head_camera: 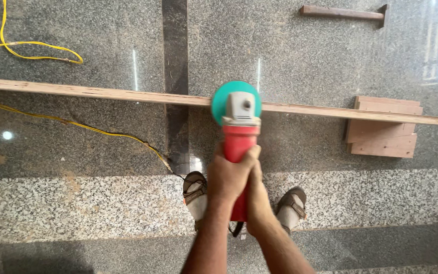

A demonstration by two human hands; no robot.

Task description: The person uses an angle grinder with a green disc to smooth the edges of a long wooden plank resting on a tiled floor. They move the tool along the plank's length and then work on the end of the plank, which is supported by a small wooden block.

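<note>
Red angle grinder (240, 142) gripped by left hand (229, 175) and right hand (257, 195), fingers clamped around body, teal disc (224, 99) held against long wooden strip (102, 93), granite floor (77, 203) beneath.

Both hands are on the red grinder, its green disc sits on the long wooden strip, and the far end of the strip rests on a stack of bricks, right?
Not bricks: the head view shows the long wooden strip resting on stacked wooden blocks. The rest holds: the left hand and right hand grip the red grinder, its green disc on the strip.

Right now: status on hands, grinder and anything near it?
Left hand and right hand both gripping the red grinder. Green disc over the long wooden strip. Yellow cable trails left.
</note>
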